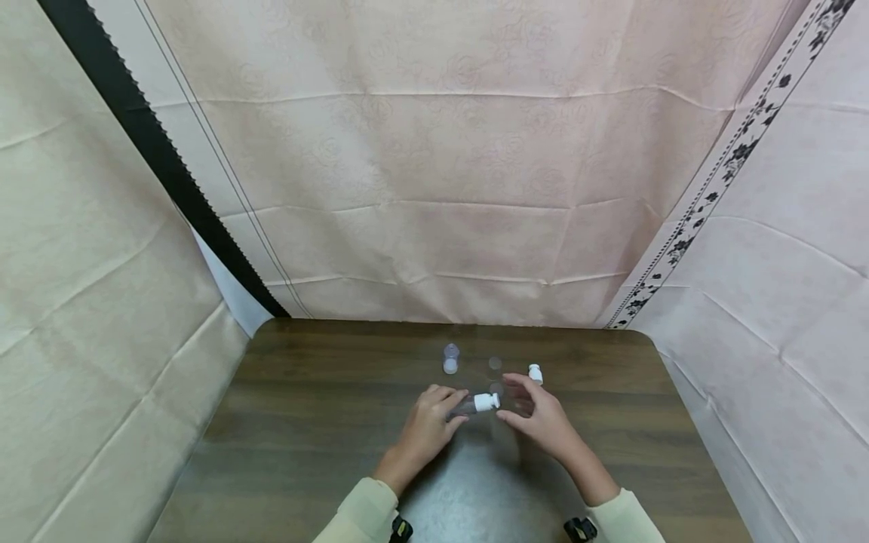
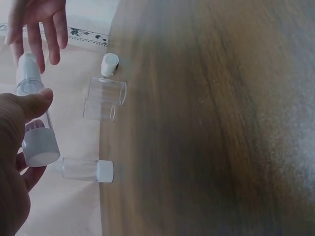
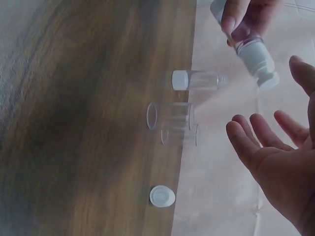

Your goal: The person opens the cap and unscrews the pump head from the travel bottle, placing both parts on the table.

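My left hand [image 1: 422,424] grips a small clear pump bottle [image 2: 40,147] by its body, with thumb and fingers curled round it. The bottle lies tilted in the air, its white base toward the left and its white pump top [image 3: 257,58] toward the right hand. Just beyond that pump top, my right hand [image 1: 545,424] is spread with fingers and thumb apart, holding nothing. In the right wrist view a gap shows between the right fingertips [image 3: 234,129] and the pump top.
Farther back on the wooden table [image 1: 305,437] stands another clear bottle [image 3: 202,80] with a white base. Beside it are two clear cylindrical covers [image 2: 109,91], then a small white piece [image 3: 162,196] at the right. Cloth [image 1: 441,166] hangs behind the table's far edge.
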